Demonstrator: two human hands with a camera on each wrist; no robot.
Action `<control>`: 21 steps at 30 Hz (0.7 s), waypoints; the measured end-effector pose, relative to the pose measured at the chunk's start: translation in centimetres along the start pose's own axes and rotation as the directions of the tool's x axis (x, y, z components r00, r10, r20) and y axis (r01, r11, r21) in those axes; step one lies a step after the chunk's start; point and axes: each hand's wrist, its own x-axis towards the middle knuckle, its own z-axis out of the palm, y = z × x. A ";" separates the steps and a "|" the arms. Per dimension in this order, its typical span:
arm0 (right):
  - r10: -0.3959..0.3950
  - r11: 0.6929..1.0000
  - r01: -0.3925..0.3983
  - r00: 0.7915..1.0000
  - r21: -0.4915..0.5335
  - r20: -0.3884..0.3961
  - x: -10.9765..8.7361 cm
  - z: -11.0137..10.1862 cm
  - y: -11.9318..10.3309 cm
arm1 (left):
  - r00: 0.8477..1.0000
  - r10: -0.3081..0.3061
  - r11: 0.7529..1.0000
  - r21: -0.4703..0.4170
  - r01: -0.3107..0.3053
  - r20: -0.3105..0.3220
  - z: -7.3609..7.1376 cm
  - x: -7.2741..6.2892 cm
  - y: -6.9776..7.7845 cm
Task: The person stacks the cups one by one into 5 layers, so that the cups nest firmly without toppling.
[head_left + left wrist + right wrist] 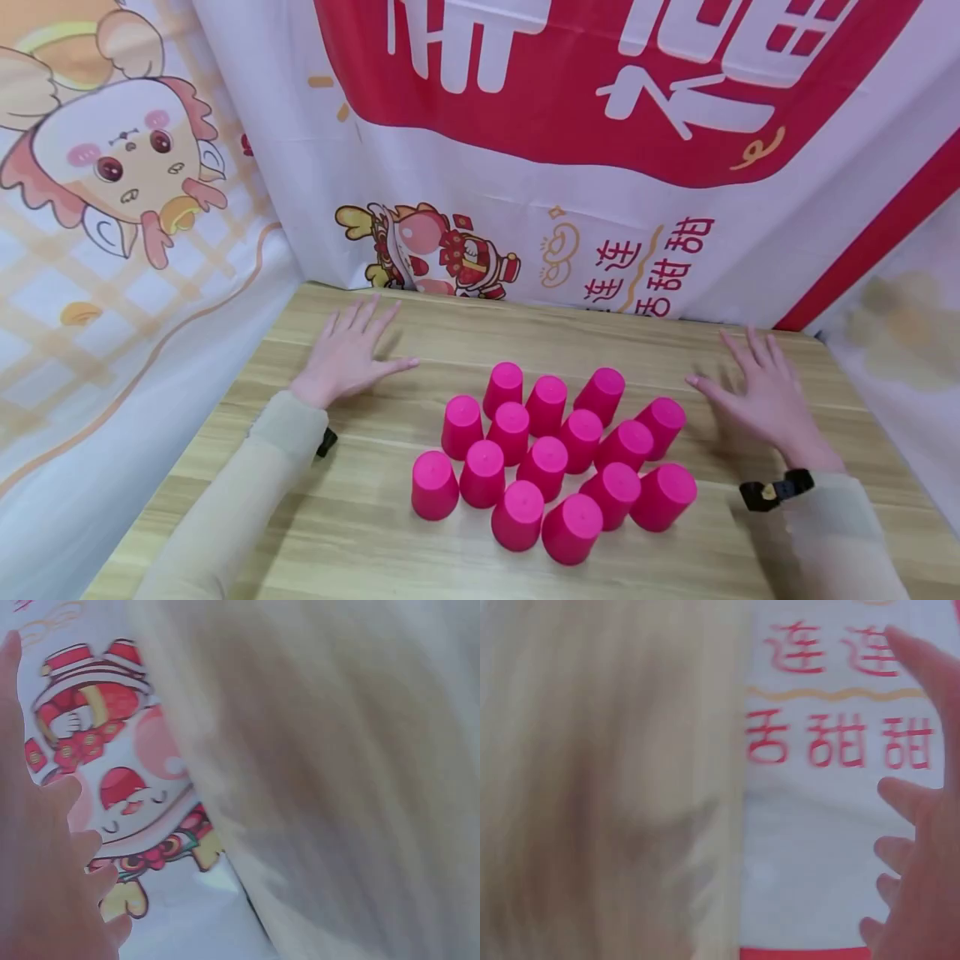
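Several bright pink cups [545, 467] stand upside down in a loose cluster of rows on the wooden table [360, 533]. To the left of the cups, the left hand [348, 354] is spread with straight fingers over the table's far left part, holding nothing. On the other side, the right hand [761, 396] spreads its fingers likewise, nearest to the cups at the cluster's right edge, and its palm has nothing in it. In the wrist views the left hand [45, 855] and the right hand [922, 847] show extended fingers against the printed cloth.
A white cloth [450, 150] with red lettering and a cartoon figure hangs behind the table's far edge. Another cartoon-printed cloth [135, 250] covers the left side. Each wrist wears a dark strap, such as the right wristband [776, 490].
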 end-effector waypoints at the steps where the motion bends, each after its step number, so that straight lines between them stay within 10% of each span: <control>1: -0.005 0.999 0.005 1.000 0.039 -0.002 0.1 -0.3 -0.3 | 1.000 0.002 0.999 -0.032 -0.002 -0.004 -0.4 0.1 0.3; 7: 0.022 0.947 -0.023 1.000 0.322 0.006 0.7 -2.1 -2.1 | 1.000 -0.023 0.941 -0.339 0.015 -0.021 -2.0 0.6 2.1; 15: 0.132 0.808 -0.181 0.983 0.561 0.127 1.1 -3.6 -5.2 | 0.997 -0.071 0.680 -0.732 0.028 -0.027 -3.0 1.1 4.9; 21: 0.088 0.775 -0.191 0.977 0.602 0.197 1.1 -3.7 -7.9 | 1.000 0.006 0.531 -0.847 -0.016 -0.015 -2.8 1.9 7.2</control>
